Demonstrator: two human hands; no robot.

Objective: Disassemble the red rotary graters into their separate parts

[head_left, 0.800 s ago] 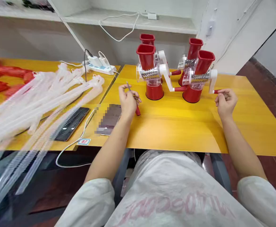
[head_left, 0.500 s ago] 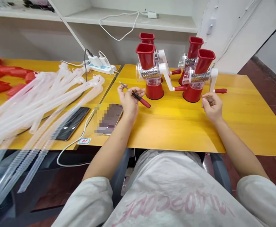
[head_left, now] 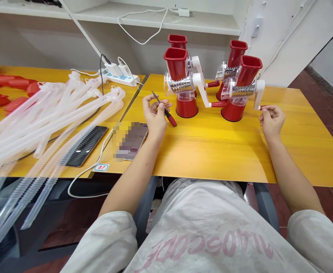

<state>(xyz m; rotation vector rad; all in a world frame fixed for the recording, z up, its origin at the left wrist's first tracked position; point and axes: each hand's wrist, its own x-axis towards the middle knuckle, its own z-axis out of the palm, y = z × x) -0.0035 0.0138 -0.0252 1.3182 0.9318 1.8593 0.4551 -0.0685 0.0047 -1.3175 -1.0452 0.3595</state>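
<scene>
My left hand (head_left: 156, 118) is closed around a screwdriver (head_left: 171, 119) with a red and black handle; its thin dark shaft points up and away. My right hand (head_left: 273, 120) pinches the red crank handle (head_left: 262, 107) of the front right rotary grater (head_left: 242, 90), and the fingers hide most of that handle. This grater has a red hopper, a perforated metal drum, a white crank arm and a red base. Between the two hands stands the front left grater (head_left: 179, 85), upright, its red crank handle pointing right.
Behind these are two more graters (head_left: 236, 53). A phone (head_left: 134, 142) lies beside my left forearm, a second phone (head_left: 88, 146) farther left. Clear plastic tubes (head_left: 69, 113), red mesh pieces (head_left: 15, 81) and a power strip (head_left: 123, 78) occupy the left table. A shelf (head_left: 155, 21) stands behind.
My right hand has moved right and now grips the front right grater's crank handle. The screwdriver in my left hand has turned more upright.
</scene>
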